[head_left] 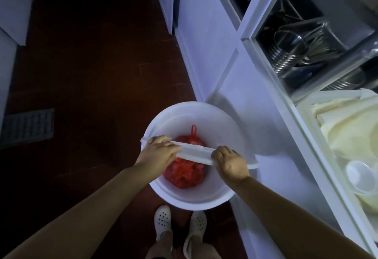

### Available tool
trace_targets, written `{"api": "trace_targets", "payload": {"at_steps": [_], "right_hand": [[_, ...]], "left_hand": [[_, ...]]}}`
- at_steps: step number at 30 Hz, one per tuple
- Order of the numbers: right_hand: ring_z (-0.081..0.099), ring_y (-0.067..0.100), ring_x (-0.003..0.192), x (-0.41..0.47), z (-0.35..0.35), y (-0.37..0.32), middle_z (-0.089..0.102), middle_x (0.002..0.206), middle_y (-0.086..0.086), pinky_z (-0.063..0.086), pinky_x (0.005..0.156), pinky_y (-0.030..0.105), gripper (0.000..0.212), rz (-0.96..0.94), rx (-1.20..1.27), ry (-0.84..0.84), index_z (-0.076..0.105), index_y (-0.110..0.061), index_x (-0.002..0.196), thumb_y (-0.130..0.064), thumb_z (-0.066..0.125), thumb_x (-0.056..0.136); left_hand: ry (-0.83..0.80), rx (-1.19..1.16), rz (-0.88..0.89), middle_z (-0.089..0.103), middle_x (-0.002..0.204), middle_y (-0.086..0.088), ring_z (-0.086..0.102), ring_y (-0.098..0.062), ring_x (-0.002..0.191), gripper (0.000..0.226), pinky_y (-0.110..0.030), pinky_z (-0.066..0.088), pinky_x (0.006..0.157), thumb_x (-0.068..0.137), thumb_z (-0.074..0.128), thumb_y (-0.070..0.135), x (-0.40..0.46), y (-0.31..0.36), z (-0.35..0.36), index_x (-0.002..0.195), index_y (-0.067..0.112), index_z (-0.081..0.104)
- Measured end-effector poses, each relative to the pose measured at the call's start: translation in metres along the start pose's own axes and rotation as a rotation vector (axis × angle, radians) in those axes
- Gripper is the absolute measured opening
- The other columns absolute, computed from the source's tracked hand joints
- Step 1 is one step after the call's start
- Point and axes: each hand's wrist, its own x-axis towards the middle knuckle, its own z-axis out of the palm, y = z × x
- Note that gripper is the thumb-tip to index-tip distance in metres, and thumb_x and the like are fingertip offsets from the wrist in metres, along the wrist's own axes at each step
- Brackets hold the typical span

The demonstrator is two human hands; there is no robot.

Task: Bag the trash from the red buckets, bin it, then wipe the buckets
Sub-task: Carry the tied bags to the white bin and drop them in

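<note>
Matt white plastic bin (pixel 196 115), seemingly smooth

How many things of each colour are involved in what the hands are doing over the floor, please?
White: 2, the white bin and the white handle bar that the left hand and right hand grip.
Red: 1, the red bag in the bin.
Total: 3

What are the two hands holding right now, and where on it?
Both grip the white bin's handle spanning its top: left hand toward its left end, right hand toward its right end.

A dark red-brown floor (pixel 92 64) carries a metal drain grate (pixel 27 127) and two white clogs (pixel 162 221).
</note>
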Motion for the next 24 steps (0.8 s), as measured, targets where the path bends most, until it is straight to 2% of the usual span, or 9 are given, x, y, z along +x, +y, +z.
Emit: {"api": "trace_targets", "payload": {"at_steps": [2, 4, 6, 8, 10, 13, 15, 19, 24], "right_hand": [[0.059, 0.027, 0.059, -0.015, 0.008, -0.011, 0.058, 0.068, 0.008, 0.047, 0.051, 0.027, 0.004, -0.001, 0.001, -0.037, 0.062, -0.007, 0.069, -0.007, 0.062, 0.072], [0.058, 0.028, 0.058, -0.031, 0.013, -0.02, 0.058, 0.067, 0.009, 0.047, 0.051, 0.027, 0.019, 0.015, 0.041, -0.078, 0.062, -0.006, 0.068, -0.001, 0.079, 0.063], [0.058, 0.028, 0.06, -0.046, 0.02, -0.025, 0.059, 0.07, 0.01, 0.049, 0.053, 0.028, 0.027, 0.015, 0.063, -0.154, 0.062, -0.005, 0.072, 0.001, 0.083, 0.056], [0.059, 0.028, 0.079, -0.061, 0.03, -0.029, 0.06, 0.089, 0.01, 0.05, 0.069, 0.029, 0.032, 0.006, 0.036, -0.329, 0.061, -0.005, 0.09, -0.004, 0.078, 0.063], [0.048, 0.026, 0.106, -0.08, 0.049, -0.031, 0.051, 0.114, 0.007, 0.039, 0.093, 0.031, 0.038, 0.014, 0.035, -0.479, 0.052, -0.009, 0.114, -0.017, 0.064, 0.079], [0.04, 0.023, 0.113, -0.105, 0.077, -0.03, 0.044, 0.122, 0.003, 0.031, 0.102, 0.03, 0.045, 0.064, 0.132, -0.56, 0.047, -0.013, 0.121, -0.02, 0.057, 0.078], [0.04, 0.023, 0.114, -0.117, 0.099, -0.027, 0.044, 0.123, 0.003, 0.03, 0.102, 0.029, 0.047, 0.022, 0.132, -0.565, 0.048, -0.013, 0.123, -0.019, 0.055, 0.077], [0.049, 0.03, 0.109, -0.132, 0.144, -0.027, 0.053, 0.117, 0.011, 0.038, 0.096, 0.034, 0.04, -0.017, 0.058, -0.568, 0.055, -0.007, 0.117, -0.009, 0.054, 0.077], [0.063, 0.02, 0.075, -0.137, 0.184, -0.03, 0.065, 0.085, 0.002, 0.052, 0.068, 0.025, 0.041, -0.012, -0.016, -0.42, 0.071, -0.015, 0.088, -0.012, 0.082, 0.048]], "left_hand": [[-0.117, -0.018, -0.007, 0.061, 0.124, 0.005, 0.047, -0.017, 0.124, 0.031, -0.033, 0.029, 0.104, 0.095, 0.049, 0.031, -0.019, 0.001, 0.018, 0.123, 0.025, 0.06], [-0.176, -0.013, -0.019, 0.055, 0.129, 0.008, 0.04, -0.016, 0.127, 0.035, -0.032, 0.023, 0.107, 0.096, 0.044, 0.035, -0.037, 0.002, 0.036, 0.129, 0.027, 0.053], [-0.246, 0.033, -0.009, 0.051, 0.132, 0.01, 0.037, -0.015, 0.128, 0.038, -0.03, 0.02, 0.108, 0.096, 0.043, 0.036, -0.051, 0.008, 0.049, 0.133, 0.028, 0.047], [-0.33, 0.09, 0.003, 0.048, 0.133, 0.01, 0.036, -0.013, 0.128, 0.039, -0.029, 0.019, 0.108, 0.095, 0.043, 0.036, -0.062, 0.012, 0.061, 0.133, 0.028, 0.044], [-0.379, 0.146, 0.029, 0.051, 0.128, 0.008, 0.042, -0.014, 0.124, 0.037, -0.029, 0.024, 0.107, 0.09, 0.049, 0.033, -0.073, 0.014, 0.074, 0.127, 0.025, 0.049], [-0.353, 0.276, 0.153, 0.067, 0.096, 0.006, 0.065, -0.013, 0.091, 0.028, -0.025, 0.05, 0.086, 0.072, 0.063, 0.025, -0.088, 0.014, 0.098, 0.1, 0.021, 0.068], [-0.326, 0.379, 0.241, 0.068, 0.082, 0.006, 0.065, -0.013, 0.075, 0.027, -0.024, 0.054, 0.073, 0.068, 0.054, 0.021, -0.094, 0.009, 0.118, 0.089, 0.019, 0.072], [-0.321, 0.451, 0.317, 0.064, 0.075, 0.001, 0.062, -0.017, 0.068, 0.036, -0.027, 0.053, 0.067, 0.074, 0.036, 0.017, -0.105, -0.002, 0.162, 0.087, 0.014, 0.07], [-0.264, 0.495, 0.328, 0.062, 0.083, -0.004, 0.06, -0.021, 0.075, 0.033, -0.033, 0.052, 0.071, 0.08, 0.037, 0.01, -0.11, -0.022, 0.209, 0.093, 0.009, 0.067]]}}
